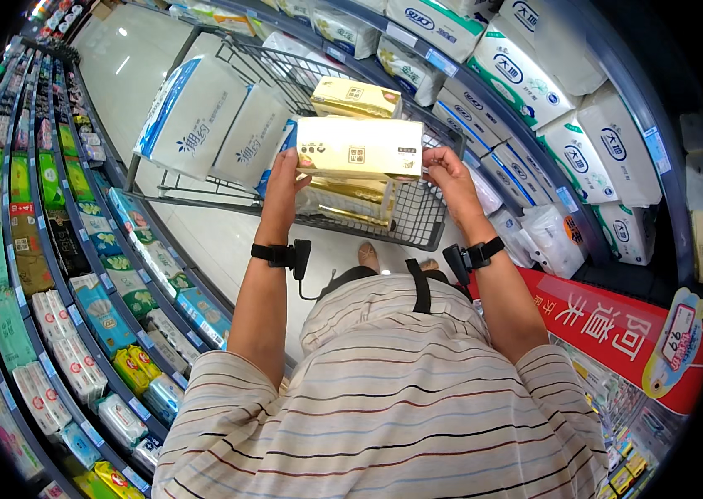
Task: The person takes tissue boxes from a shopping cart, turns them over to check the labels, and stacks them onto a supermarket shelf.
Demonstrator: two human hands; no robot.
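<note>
Between my two hands, above a wire shopping cart (426, 209), is a cream-yellow tissue pack (360, 140). My left hand (283, 171) grips its left end, thumb along the lower edge. At the right end, the bent fingers of my right hand (449, 174) hold the corner. Below it in the cart lies a gold and clear-wrapped tissue pack (354, 209). Another yellow tissue pack (356, 96) sits just behind the held one. Toward the cart's left end stand two large white and blue paper packs (192, 118), side by side.
Shelves of wrapped paper packs (507, 68) curve along the right, close to the cart. On the left run long shelves of tissue and wipes packs (102, 305). A red sign (582, 318) juts out by my right elbow. Pale tiled floor (117, 68) stretches behind the cart.
</note>
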